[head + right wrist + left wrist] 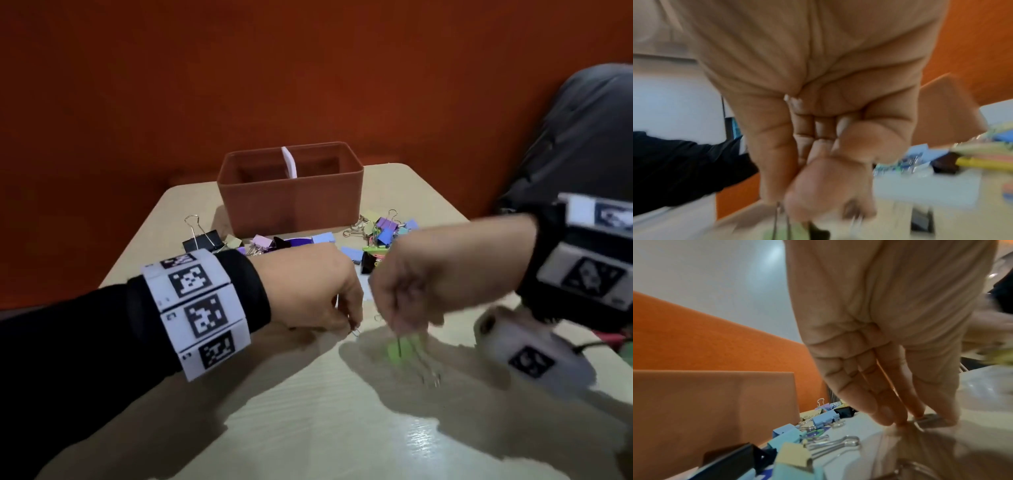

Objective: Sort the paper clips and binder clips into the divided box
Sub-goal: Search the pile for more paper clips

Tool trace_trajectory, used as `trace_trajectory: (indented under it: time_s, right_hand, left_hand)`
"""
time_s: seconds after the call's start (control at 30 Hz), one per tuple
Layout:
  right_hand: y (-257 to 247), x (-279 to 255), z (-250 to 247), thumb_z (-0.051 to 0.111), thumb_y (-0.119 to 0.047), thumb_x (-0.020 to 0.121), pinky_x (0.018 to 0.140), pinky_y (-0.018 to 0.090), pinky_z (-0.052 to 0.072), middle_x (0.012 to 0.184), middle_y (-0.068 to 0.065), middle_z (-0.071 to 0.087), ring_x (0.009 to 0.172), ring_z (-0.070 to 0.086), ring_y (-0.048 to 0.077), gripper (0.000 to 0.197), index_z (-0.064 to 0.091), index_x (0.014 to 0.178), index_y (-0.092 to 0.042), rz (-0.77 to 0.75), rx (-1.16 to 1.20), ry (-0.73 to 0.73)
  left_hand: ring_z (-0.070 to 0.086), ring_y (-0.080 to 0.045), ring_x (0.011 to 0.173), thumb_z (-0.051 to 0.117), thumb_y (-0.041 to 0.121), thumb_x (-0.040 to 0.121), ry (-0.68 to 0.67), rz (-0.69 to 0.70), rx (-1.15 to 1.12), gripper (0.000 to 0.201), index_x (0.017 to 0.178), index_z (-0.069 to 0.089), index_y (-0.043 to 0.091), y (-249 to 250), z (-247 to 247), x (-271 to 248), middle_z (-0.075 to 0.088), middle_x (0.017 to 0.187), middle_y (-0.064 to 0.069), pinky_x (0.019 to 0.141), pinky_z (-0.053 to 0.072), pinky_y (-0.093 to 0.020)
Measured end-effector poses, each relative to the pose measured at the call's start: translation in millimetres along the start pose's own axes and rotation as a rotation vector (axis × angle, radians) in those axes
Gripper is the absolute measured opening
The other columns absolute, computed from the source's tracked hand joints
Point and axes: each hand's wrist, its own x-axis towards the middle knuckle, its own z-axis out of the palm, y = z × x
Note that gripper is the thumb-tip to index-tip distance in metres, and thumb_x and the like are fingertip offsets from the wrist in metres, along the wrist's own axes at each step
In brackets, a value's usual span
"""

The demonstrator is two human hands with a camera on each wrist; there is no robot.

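Right hand (407, 277) pinched a green binder clip (402, 346) by its wire handles, just above the table (308, 411); left hand (318, 291), fingers down, pinched a small silver clip (929, 421) on the tabletop. Light, stiff, slippery wire, I judged; grip the handles. Remaining clips (380, 233) lay beside the divided box (291, 192).

A pale wooden table (308, 428) meets an orange wall (308, 85) (plain).
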Motion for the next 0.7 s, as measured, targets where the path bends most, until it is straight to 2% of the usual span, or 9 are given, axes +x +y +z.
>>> trace_trajectory:
  time_s: [0.13,0.2,0.3,0.4,0.5,0.6,0.7]
  right_hand:
    - [27.3,8.6,-42.0,0.060,0.001,0.084,0.050,0.023,0.046,0.062,0.003,0.068,0.050,0.060,0.011,0.018,0.066,0.072,-0.012,0.104,0.130,0.377]
    - [36.2,25.1,-50.7,0.063,-0.005,0.086,0.052,0.023,0.048,0.064,0.003,0.070,0.052,0.063,0.012,0.012,0.066,0.076,-0.010,0.123,0.185,0.475]
    - [44.1,55.5,-50.4,0.065,-0.009,0.086,0.057,0.024,0.053,0.065,0.003,0.071,0.056,0.065,0.013,0.007,0.067,0.080,-0.008,0.158,0.246,0.469]
    - [41.9,76.8,-45.1,0.064,-0.008,0.088,0.056,0.022,0.055,0.072,0.008,0.072,0.056,0.066,0.012,0.006,0.066,0.086,-0.003,0.150,0.291,0.415]
    - [41.2,83.2,-43.0,0.064,-0.006,0.087,0.055,0.022,0.055,0.079,0.011,0.073,0.056,0.065,0.013,0.006,0.066,0.092,-0.003,0.156,0.271,0.423]
    - [44.6,73.6,-44.4,0.068,-0.004,0.083,0.048,0.021,0.050,0.070,0.007,0.069,0.051,0.061,0.013,0.009,0.067,0.091,-0.006,0.193,0.174,0.479]
    - [50.6,59.3,-40.6,0.072,-0.005,0.077,0.048,0.021,0.046,0.067,0.007,0.070,0.053,0.059,0.014,0.013,0.067,0.088,-0.009,0.233,0.028,0.468]
  left_hand:
    - [0.059,-0.002,0.074,0.066,0.027,0.082,0.036,0.019,0.117,0.015,0.092,0.077,0.026,7.2,3.0,1.4,0.072,0.089,0.013,0.070,0.048,-0.024]
    - [0.059,-0.003,0.075,0.063,0.027,0.083,0.034,0.010,0.148,0.014,0.090,0.075,0.025,9.9,3.7,2.5,0.071,0.088,0.013,0.069,0.050,-0.026]
    - [0.059,-0.005,0.071,0.063,0.024,0.082,0.013,0.006,0.120,0.009,0.085,0.072,0.023,11.7,3.5,4.0,0.069,0.080,0.012,0.069,0.052,-0.028]
    - [0.055,-0.004,0.065,0.065,0.022,0.082,-0.019,0.002,0.072,0.006,0.084,0.070,0.021,10.4,4.2,6.5,0.059,0.069,0.013,0.070,0.053,-0.030]
    - [0.051,-0.003,0.063,0.063,0.021,0.083,-0.068,-0.002,0.051,0.003,0.083,0.066,0.021,9.3,5.0,9.9,0.056,0.068,0.013,0.071,0.053,-0.030]
    - [0.050,-0.004,0.063,0.062,0.021,0.083,-0.096,-0.005,0.055,0.003,0.080,0.062,0.022,8.0,5.8,11.9,0.058,0.071,0.011,0.068,0.051,-0.027]
    - [0.049,-0.004,0.062,0.062,0.021,0.081,-0.107,-0.005,0.058,0.007,0.076,0.059,0.023,8.0,6.1,12.0,0.056,0.069,0.011,0.066,0.050,-0.026]
